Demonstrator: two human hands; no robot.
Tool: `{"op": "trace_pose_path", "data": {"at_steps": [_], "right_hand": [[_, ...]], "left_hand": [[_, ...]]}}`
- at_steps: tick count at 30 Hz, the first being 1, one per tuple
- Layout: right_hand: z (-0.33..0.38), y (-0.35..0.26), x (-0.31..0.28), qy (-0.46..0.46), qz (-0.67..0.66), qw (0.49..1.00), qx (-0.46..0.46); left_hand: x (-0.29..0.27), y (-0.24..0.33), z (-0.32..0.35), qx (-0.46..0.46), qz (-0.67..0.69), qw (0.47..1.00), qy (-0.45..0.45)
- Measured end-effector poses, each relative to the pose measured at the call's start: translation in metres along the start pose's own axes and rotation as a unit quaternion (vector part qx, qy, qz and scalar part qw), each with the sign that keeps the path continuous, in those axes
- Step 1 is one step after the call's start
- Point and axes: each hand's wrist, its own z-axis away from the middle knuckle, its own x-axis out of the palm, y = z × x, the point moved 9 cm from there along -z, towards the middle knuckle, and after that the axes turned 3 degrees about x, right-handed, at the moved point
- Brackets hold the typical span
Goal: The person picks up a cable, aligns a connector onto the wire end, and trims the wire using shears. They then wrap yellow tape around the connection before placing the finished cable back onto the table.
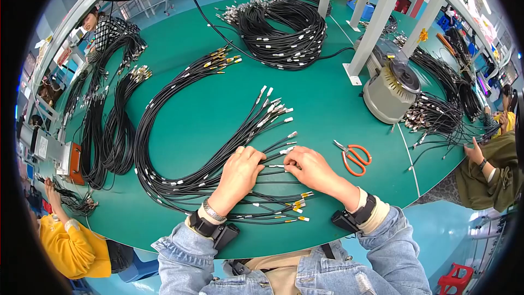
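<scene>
Both of my hands are over a bundle of thin black cables [141, 147] that curves in a U across the green table. My left hand [239, 175] has its fingers closed on one of these cables, close to the loose ends. Just to its right, my right hand [312, 168] pinches the same area, at a white sleeve [277, 166] on a cable; the fingertips partly hide the end. White-tagged ends [275, 110] fan out beyond my hands, and yellow-tagged ends [299, 205] lie nearer me. Orange-handled scissors [355, 158] rest to the right of my right hand.
A large coil of black cables [281, 33] lies at the far middle. More bundles [112, 131] hang together at left. A grey round machine [392, 93] stands by white metal posts [376, 27] at right. Other people sit around the table [327, 229], and a red stool [456, 278] stands at lower right.
</scene>
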Motion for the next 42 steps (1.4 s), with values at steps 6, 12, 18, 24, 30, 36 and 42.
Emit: {"op": "trace_pose_path", "data": {"at_steps": [6,12,18,24,30,36,42], "right_hand": [[-0.002,-0.014,0.003,-0.016,0.077,0.996,-0.052],[-0.002,-0.017,-0.005,-0.096,0.004,0.995,0.019],[0.004,-0.024,-0.023,-0.113,-0.111,0.987,0.024],[0.005,-0.037,-0.031,-0.075,-0.207,0.976,0.001],[0.011,-0.038,-0.023,-0.056,-0.273,0.96,0.014],[0.009,-0.039,-0.022,-0.067,-0.237,0.969,-0.015],[0.009,-0.031,-0.031,-0.047,-0.238,0.97,-0.004]], "left_hand": [[-0.011,-0.011,0.005,-0.03,0.018,0.999,0.01],[-0.013,-0.035,0.005,-0.06,-0.03,0.997,-0.032],[-0.027,-0.005,-0.003,-0.022,0.035,0.997,0.059],[-0.028,0.046,-0.005,0.03,0.189,0.977,0.09],[-0.023,0.035,-0.005,-0.021,0.23,0.968,0.096],[-0.016,0.018,0.004,0.001,0.161,0.985,0.054],[-0.03,-0.016,0.023,-0.084,0.138,0.986,0.033]]}}
